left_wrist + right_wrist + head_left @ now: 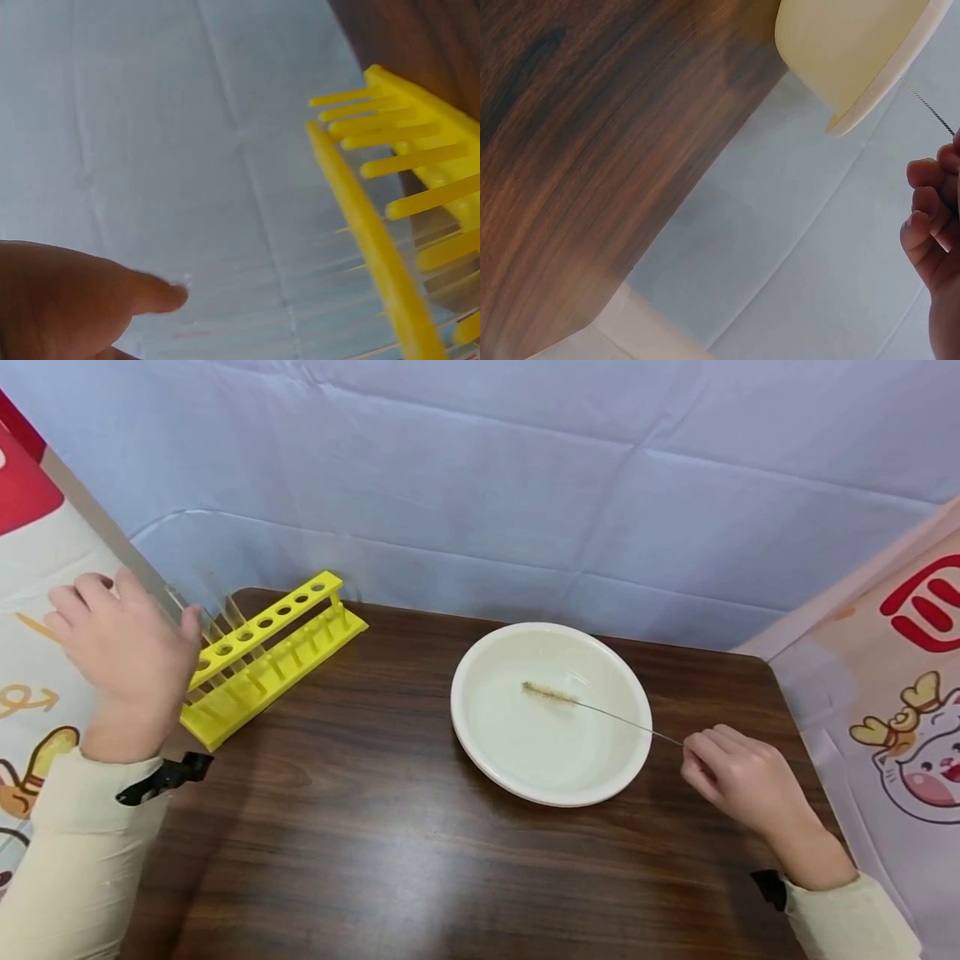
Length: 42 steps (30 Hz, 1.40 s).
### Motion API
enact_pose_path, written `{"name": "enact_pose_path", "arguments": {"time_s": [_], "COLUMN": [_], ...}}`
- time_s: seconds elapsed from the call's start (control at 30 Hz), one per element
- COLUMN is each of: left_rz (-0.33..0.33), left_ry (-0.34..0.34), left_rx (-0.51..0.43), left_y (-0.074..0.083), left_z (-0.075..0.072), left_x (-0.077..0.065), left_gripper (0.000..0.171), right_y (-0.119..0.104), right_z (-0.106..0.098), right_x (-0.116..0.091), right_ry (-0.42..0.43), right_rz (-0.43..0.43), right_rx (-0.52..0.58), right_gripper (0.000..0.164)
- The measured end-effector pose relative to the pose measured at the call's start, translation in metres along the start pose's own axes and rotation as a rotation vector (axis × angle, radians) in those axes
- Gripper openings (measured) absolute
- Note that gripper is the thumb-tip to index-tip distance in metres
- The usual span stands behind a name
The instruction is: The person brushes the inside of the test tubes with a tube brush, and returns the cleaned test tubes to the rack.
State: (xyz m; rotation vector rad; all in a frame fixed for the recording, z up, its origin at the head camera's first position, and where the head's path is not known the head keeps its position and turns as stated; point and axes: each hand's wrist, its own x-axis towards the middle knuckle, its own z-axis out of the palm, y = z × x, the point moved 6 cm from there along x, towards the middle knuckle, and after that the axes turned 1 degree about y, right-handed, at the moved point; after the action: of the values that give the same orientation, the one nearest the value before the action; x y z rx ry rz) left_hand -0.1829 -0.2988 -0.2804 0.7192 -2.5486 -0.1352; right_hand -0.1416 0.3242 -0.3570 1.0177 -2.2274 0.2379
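Note:
In the head view my right hand (738, 785) grips the thin twisted-wire handle of a test tube brush (551, 693). The bristle end lies over the inside of a white basin (480, 760), and the wire crosses its right rim. The right wrist view shows the fingers (928, 225) curled beside the wire. At the left, my left hand (131, 647) is raised beside the yellow test tube rack (288, 664), its fingers loosely bent and the thumb apart. Clear test tubes (234, 610) stand in the rack's near-left holes, close to that thumb (154, 292).
The brown wooden table (360, 860) ends at the back against a pale blue cloth (465, 485). Printed cartoon panels (915, 710) flank the table at left and right. Pegs (309, 639) line the rack's base.

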Motion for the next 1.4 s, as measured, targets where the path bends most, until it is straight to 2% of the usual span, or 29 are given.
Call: {"name": "enact_pose_path", "arguments": {"time_s": [0.1, 0.17, 0.23, 0.3, 0.4, 0.5, 0.77, 1.0, 1.23, 1.4], "left_rz": [0.027, 0.068, 0.108, 0.131, 0.145, 0.151, 0.175, 0.175, 0.151, 0.103], "left_ry": [-0.187, -0.328, -0.434, -0.488, -0.535, -0.548, -0.524, -0.511, -0.448, -0.4], "left_rx": [0.011, 0.005, -0.014, -0.015, -0.008, -0.011, -0.065, -0.08, -0.151, -0.217], "left_y": [-0.006, -0.008, -0.011, -0.012, -0.013, -0.011, -0.012, -0.015, -0.015, -0.018], "left_z": [-0.001, 0.0, 0.001, 0.002, 0.005, 0.007, 0.01, 0.013, -0.001, -0.011], "left_x": [0.014, 0.023, 0.031, 0.036, 0.041, 0.043, 0.045, 0.045, 0.049, 0.055], "left_gripper": [0.081, 0.089, 0.092, 0.089, 0.081, 0.072, 0.043, 0.045, 0.051, 0.05], "right_y": [0.0, 0.0, 0.0, 0.0, -0.001, -0.001, -0.002, -0.001, 0.0, 0.001], "right_z": [0.0, -0.001, -0.001, -0.001, -0.002, -0.002, 0.0, 0.001, 0.001, 0.002], "right_x": [-0.001, -0.002, -0.002, -0.002, -0.001, -0.001, 0.001, 0.0, -0.001, -0.001], "right_ry": [0.001, 0.001, 0.005, 0.004, 0.006, 0.013, 0.005, -0.011, -0.019, -0.025], "right_rz": [0.002, 0.006, 0.009, 0.009, 0.005, -0.001, -0.001, 0.009, 0.016, 0.024], "right_rx": [-0.001, -0.004, -0.006, -0.008, -0.004, -0.001, 0.001, 0.004, 0.001, 0.005], "right_gripper": [0.029, 0.029, 0.029, 0.029, 0.028, 0.028, 0.028, 0.029, 0.029, 0.03]}}
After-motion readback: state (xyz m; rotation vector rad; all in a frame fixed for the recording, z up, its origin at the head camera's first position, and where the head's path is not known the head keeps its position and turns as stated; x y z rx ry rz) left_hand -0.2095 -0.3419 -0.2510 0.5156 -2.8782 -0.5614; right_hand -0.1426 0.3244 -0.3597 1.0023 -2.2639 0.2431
